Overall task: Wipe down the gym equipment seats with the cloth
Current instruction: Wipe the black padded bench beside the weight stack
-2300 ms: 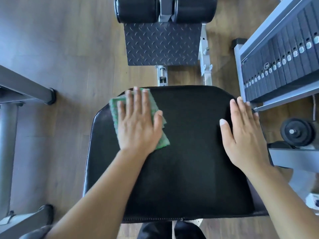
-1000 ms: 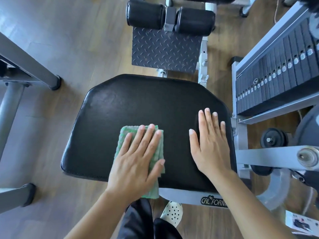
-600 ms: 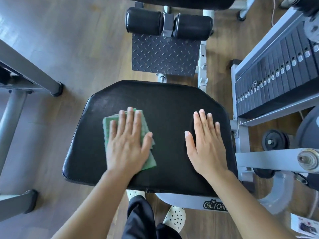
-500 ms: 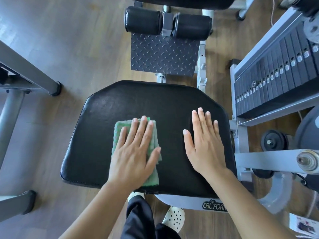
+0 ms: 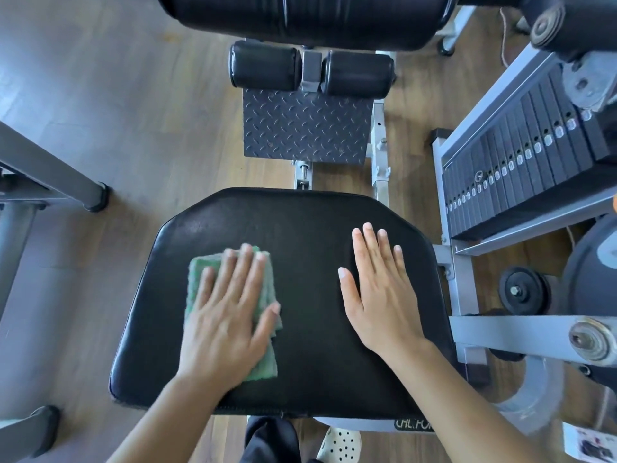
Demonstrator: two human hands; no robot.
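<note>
— Down at the centre, looking onto a wide black padded seat (image 5: 300, 228), with rounded corners, a seam along the near edge and a faint gleam toward the far left corner.

— Sitting among what?

— Standing over a wood-patterned floor (image 5: 133, 111), keeping a grey-framed weight stack (image 5: 521, 168) close on the right, facing a chequered metal footplate (image 5: 307, 128) on the far side, with two black roller pads (image 5: 267, 70) just beyond that.

— And the hands?

— Seeing the right hand (image 5: 380, 295) lying palm down on the seat's right half, fingers straight and nearly together, thumb angling out, gripping nothing, simply pressing the padding.

— The other?

— Finding the left hand (image 5: 227, 315) spreading flat over the left half, fingers extended and slightly fanned, blurring a little, curling round nothing, pinning the cloth (image 5: 197, 272) under palm and fingers.

— Describing that cloth?

— Looking green and fuzzy, folded into a rough rectangle, lying flat against the black surface, peeking out past the fingertips, along the little-finger side, and beside the thumb down toward the wrist, stopping short of the seat's near edge.
</note>
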